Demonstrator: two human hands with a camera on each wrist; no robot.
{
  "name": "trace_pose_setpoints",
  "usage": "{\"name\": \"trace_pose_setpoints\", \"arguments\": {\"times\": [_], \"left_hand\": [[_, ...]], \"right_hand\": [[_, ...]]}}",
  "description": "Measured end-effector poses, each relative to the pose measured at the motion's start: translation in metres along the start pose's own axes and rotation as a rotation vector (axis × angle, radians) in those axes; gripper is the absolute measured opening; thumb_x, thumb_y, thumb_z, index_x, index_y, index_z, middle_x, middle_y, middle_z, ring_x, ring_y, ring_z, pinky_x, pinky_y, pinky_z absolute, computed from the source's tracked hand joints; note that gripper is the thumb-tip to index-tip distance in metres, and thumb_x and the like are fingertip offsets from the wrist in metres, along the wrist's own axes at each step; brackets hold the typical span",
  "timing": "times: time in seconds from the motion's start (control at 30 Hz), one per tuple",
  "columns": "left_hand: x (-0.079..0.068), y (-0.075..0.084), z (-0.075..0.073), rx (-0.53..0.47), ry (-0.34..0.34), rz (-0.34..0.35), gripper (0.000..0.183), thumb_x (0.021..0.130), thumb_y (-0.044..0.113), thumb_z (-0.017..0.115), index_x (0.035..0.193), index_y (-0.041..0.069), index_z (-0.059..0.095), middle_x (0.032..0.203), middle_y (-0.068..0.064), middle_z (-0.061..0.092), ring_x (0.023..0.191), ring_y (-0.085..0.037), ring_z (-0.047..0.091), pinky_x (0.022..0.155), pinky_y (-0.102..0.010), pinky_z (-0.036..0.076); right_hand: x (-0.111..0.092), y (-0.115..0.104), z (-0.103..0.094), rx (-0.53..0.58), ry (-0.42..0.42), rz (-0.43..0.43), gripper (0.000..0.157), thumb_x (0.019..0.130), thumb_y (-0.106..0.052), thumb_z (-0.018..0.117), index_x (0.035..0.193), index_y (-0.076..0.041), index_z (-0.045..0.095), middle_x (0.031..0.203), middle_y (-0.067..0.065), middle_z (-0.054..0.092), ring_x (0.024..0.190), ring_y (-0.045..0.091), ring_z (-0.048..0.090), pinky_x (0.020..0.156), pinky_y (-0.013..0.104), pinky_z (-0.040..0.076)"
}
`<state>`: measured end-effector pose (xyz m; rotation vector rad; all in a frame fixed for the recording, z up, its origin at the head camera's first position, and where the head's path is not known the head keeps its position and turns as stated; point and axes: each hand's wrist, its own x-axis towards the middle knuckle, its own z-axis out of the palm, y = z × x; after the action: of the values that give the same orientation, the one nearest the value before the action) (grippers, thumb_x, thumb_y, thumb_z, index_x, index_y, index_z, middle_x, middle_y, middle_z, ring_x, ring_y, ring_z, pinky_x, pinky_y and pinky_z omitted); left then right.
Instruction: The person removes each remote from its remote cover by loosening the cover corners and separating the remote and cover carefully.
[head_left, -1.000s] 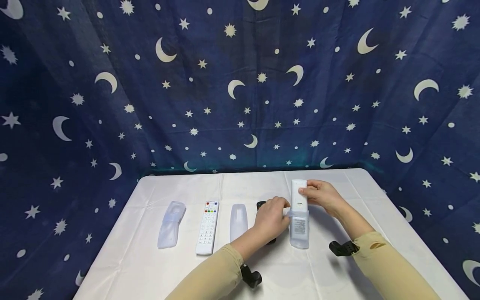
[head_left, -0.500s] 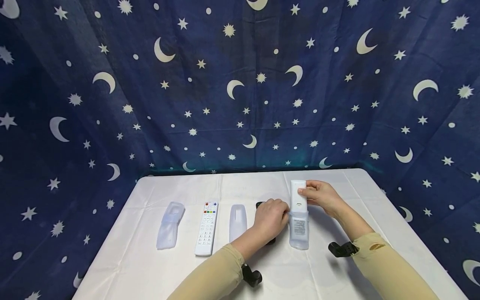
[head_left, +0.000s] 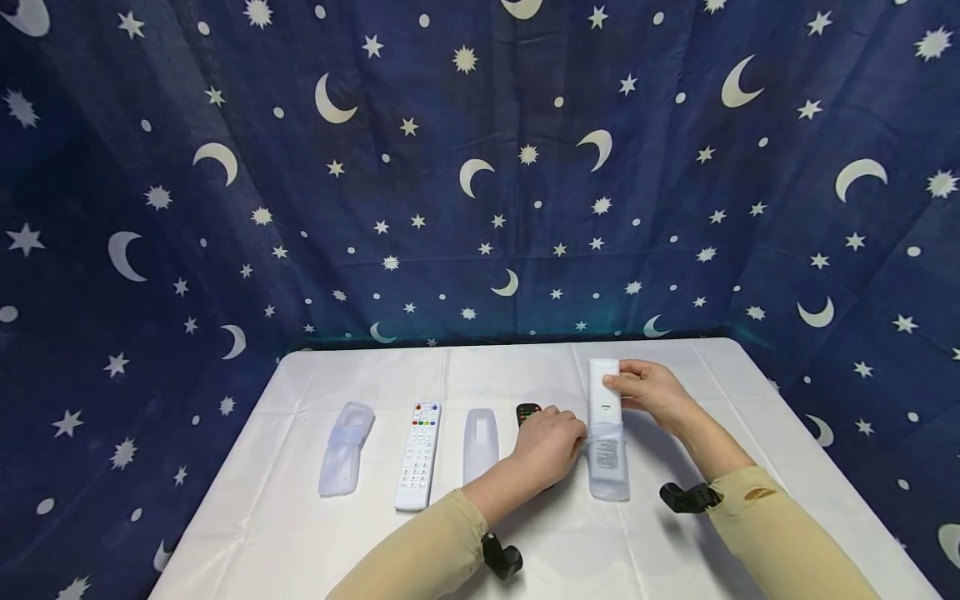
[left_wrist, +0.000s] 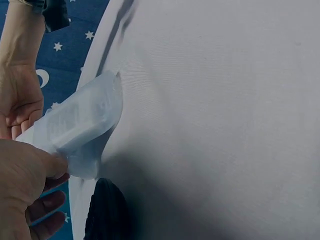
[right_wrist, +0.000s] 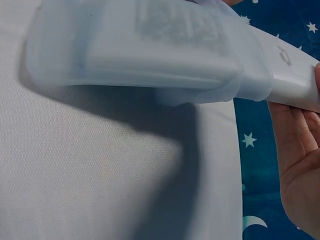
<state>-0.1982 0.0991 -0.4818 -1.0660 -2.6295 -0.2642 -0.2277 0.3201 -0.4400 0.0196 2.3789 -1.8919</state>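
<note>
A white remote control (head_left: 604, 390) stands tilted over the table, back side up. Its lower part sits inside a translucent silicone cover (head_left: 609, 482), whose upper edge is folded back in the right wrist view. My right hand (head_left: 654, 397) holds the bare upper end, thumb on the back and fingers beneath. With thumb and finger, my left hand (head_left: 549, 446) pinches the folded edge on the cover's left side. The left wrist view shows that pinch close up, the cover (left_wrist: 97, 107) hanging over the cloth. Printed text on the remote shows blurred through the cover.
Under my left hand lies a black remote (head_left: 528, 410), mostly hidden. Left of it are a translucent cover (head_left: 480, 446), a white remote with coloured buttons (head_left: 417, 458) and another, folded cover (head_left: 345, 450). A white cloth covers the table (head_left: 262, 517); a starry curtain (head_left: 420, 192) hangs behind.
My left hand has dropped slightly along the cover's edge, baring more of the black remote's top. The right hand keeps its hold on the white remote.
</note>
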Motion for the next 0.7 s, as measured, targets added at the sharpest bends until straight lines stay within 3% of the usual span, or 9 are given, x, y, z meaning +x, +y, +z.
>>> {"name": "trace_pose_setpoints", "arguments": {"times": [0.23,0.37,0.53,0.7], "left_hand": [[0.003,-0.002,-0.007,-0.092,-0.061,-0.126,0.007,0.094,0.030,0.075,0.091,0.024,0.076,0.080,0.011,0.067,0.070,-0.008,0.059,0.059,-0.025,0.046],[0.004,-0.005,-0.011,-0.178,-0.148,-0.200,0.025,0.098,0.040,0.068,0.078,0.024,0.069,0.068,0.013,0.059,0.060,-0.005,0.053,0.050,-0.025,0.042],[0.005,-0.007,-0.016,-0.498,-0.234,-0.319,0.031,0.098,0.047,0.066,0.084,0.021,0.078,0.064,0.017,0.059,0.060,-0.003,0.053,0.054,-0.024,0.044],[0.004,-0.005,-0.016,-0.886,-0.261,-0.426,0.030,0.093,0.036,0.076,0.101,0.007,0.079,0.076,0.007,0.070,0.069,-0.010,0.065,0.064,-0.027,0.054]], "right_hand": [[-0.003,0.001,-0.003,-0.025,-0.008,0.032,0.062,0.099,-0.028,0.070,0.143,0.009,0.046,0.112,0.006,0.068,0.094,0.013,0.068,0.088,0.036,0.058],[-0.006,0.002,-0.006,-0.029,0.012,0.046,0.065,0.100,-0.032,0.070,0.146,0.005,0.045,0.111,0.006,0.067,0.093,0.015,0.069,0.084,0.034,0.059],[-0.005,-0.004,-0.014,0.040,0.032,0.003,0.064,0.100,-0.029,0.069,0.146,0.008,0.043,0.104,0.002,0.068,0.089,0.013,0.069,0.079,0.032,0.060],[-0.005,-0.012,-0.017,0.061,0.016,-0.019,0.062,0.102,-0.028,0.067,0.144,0.010,0.042,0.101,-0.002,0.069,0.088,0.011,0.069,0.079,0.032,0.060]]}}
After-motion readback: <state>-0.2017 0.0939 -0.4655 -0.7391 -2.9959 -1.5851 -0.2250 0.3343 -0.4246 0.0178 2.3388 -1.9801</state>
